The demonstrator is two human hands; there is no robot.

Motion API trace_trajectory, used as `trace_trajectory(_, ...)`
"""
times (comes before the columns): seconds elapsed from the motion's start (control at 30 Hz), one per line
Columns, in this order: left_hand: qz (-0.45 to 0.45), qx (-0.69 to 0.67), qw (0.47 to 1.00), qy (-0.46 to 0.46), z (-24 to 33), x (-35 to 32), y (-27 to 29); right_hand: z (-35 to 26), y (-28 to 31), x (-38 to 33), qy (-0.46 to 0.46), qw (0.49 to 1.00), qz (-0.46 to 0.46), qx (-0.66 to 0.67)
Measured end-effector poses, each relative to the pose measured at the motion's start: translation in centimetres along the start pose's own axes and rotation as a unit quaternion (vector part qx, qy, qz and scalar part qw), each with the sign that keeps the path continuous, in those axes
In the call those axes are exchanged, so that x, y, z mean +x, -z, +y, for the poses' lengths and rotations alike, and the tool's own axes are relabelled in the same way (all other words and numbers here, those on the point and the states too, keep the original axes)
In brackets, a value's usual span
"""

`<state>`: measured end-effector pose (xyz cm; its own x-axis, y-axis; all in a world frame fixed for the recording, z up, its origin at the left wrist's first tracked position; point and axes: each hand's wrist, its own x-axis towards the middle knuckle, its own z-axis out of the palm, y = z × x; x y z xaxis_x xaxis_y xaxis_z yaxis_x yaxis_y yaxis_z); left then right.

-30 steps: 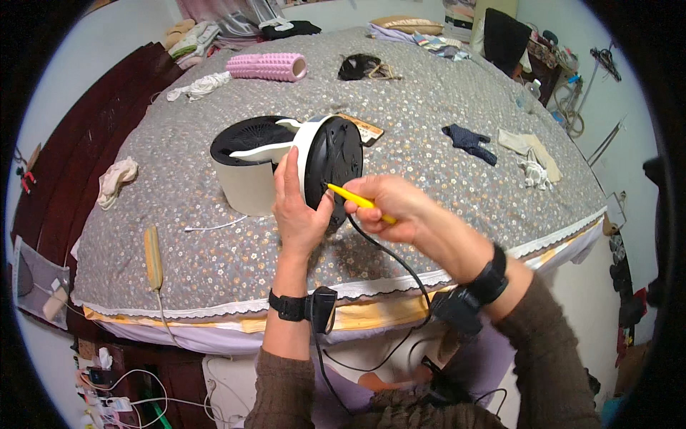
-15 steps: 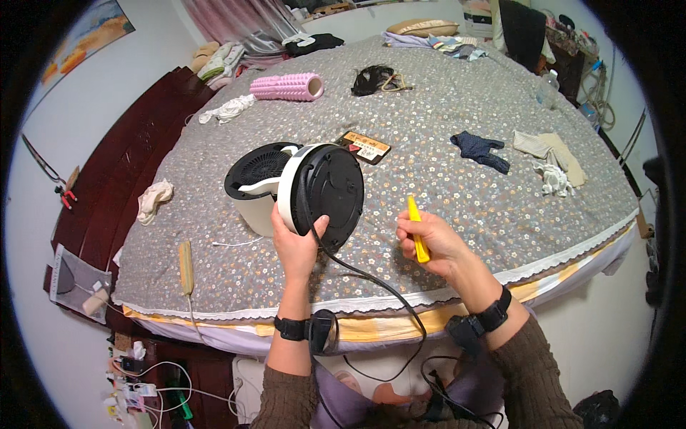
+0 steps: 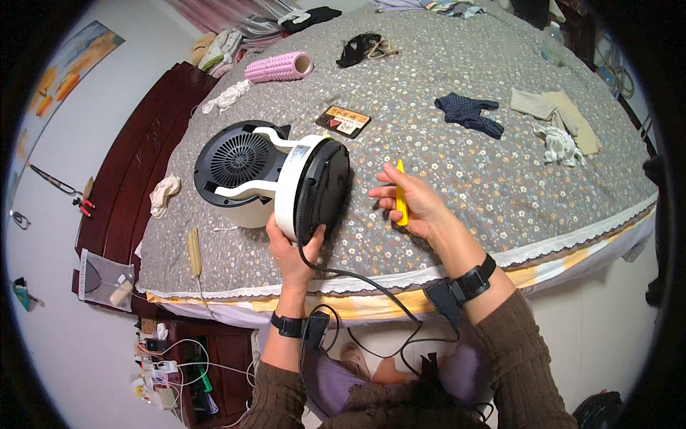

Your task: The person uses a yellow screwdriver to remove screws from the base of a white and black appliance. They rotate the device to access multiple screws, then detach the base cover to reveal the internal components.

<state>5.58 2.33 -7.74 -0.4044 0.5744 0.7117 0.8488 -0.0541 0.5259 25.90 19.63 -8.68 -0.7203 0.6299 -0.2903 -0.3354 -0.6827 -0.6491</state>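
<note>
A white and black electric fan (image 3: 246, 161) lies tipped on the bed, its round black grille facing up. A curved white bracket joins it to a round base (image 3: 325, 189), which stands on edge with its black underside turned right. My left hand (image 3: 291, 256) grips the lower rim of that base, thumb on the dark side. From the base a black power cord (image 3: 368, 281) runs over the bed's edge toward my lap. To the right, apart from the fan, my right hand (image 3: 421, 207) holds a slim yellow tool (image 3: 401, 200) upright against its fingers; its exact kind is unclear.
On the flowered bedspread (image 3: 400, 107) lie a pink foam roller (image 3: 279, 67), a flat printed box (image 3: 344, 121), dark blue clothing (image 3: 468, 114) and cream clothing (image 3: 564, 118). A beige stick-like device with a cord (image 3: 194, 254) lies left. Cables crowd the bedside table (image 3: 193, 357).
The fan has rolled so its grille faces up more, and its base underside has turned further right. My right hand has loosened its fingers around the yellow tool, and the view has shifted.
</note>
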Motion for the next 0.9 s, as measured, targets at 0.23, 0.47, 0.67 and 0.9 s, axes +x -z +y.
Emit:
trace_trajectory(0.23, -0.065, 0.030, 0.987, -0.143, 1.2, -1.1, -1.4, -0.7, -0.8, -2.8, 0.052, 0.998, -0.008, -0.042)
trace_trajectory(0.47, -0.103, 0.026, 0.983, -0.149, 2.0, -0.8, -1.8, -0.5, -0.7, -3.9, 0.067, 0.996, -0.013, -0.059)
trace_trajectory(0.67, -0.114, 0.010, 0.985, -0.128, 1.7, -1.1, -1.3, 0.2, -0.7, -3.1, 0.052, 0.999, 0.003, -0.010)
trace_trajectory(0.9, -0.160, 0.007, 0.965, -0.207, 1.9, -2.0, -2.3, 1.3, 0.7, -2.2, 0.048, 0.999, 0.026, 0.004)
